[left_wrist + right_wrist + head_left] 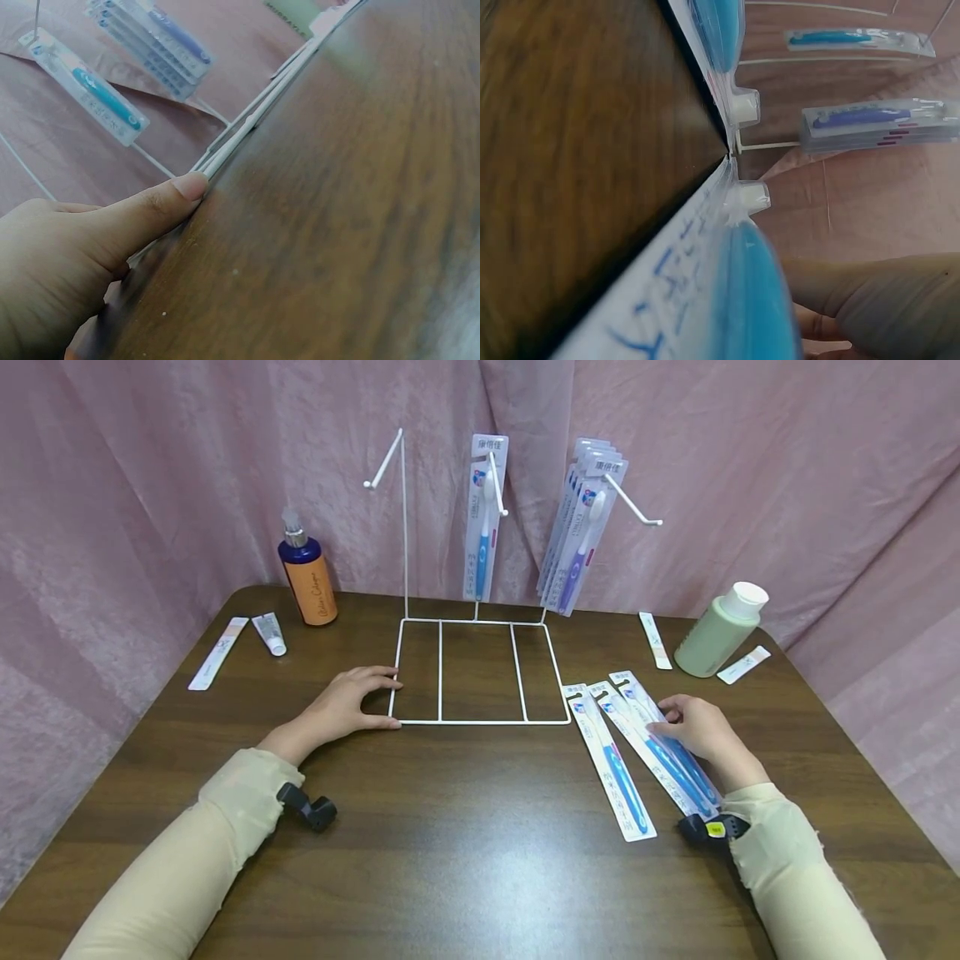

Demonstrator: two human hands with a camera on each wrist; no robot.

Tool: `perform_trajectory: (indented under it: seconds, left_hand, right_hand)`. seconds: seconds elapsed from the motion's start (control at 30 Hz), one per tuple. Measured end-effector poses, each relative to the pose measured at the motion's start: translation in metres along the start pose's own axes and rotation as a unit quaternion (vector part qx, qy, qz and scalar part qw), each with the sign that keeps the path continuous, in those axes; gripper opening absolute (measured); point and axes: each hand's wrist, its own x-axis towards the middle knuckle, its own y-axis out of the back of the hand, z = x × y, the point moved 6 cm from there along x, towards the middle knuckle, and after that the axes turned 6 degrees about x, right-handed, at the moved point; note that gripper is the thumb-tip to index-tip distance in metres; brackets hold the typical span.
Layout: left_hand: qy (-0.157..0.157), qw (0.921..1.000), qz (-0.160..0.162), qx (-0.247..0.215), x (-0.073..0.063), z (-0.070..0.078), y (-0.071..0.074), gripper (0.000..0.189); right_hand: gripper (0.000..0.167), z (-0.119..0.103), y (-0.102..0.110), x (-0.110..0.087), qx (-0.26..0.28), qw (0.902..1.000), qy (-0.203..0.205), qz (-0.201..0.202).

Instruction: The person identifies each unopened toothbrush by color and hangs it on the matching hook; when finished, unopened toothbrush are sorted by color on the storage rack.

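Note:
A white wire display rack (480, 722) stands on the table with three hooked arms. My left hand (341, 702) holds its front left corner, thumb at the front bar and fingers over the side rail. One packaged blue toothbrush (482, 543) hangs on the middle arm. Several packs hang on the right arm, a purple toothbrush (577, 560) in front. Three blue toothbrush packs fan out right of the rack: a left pack (611, 764), a middle pack (637, 735) and a right pack (628, 685) overlapping it. My right hand (701, 731) pinches the right pack near its upper half.
At the back left stand an orange and blue spray bottle (311, 581), a small tube (270, 633) and a flat white packet (217, 653). A green bottle (716, 635) stands back right between two narrow packets, one left (655, 641) and one right (744, 665). A pink curtain hangs behind.

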Motion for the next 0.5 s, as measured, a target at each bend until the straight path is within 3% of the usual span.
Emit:
perform_trajectory:
  seconds: [0.5]
  left_hand:
    - [0.000,1.0000,0.001,-0.002,-0.0005,0.0007,0.0003,0.064]
  right_hand:
    - [0.048,0.0066,-0.0017,0.0028,0.076,0.9971,-0.003,-0.010]
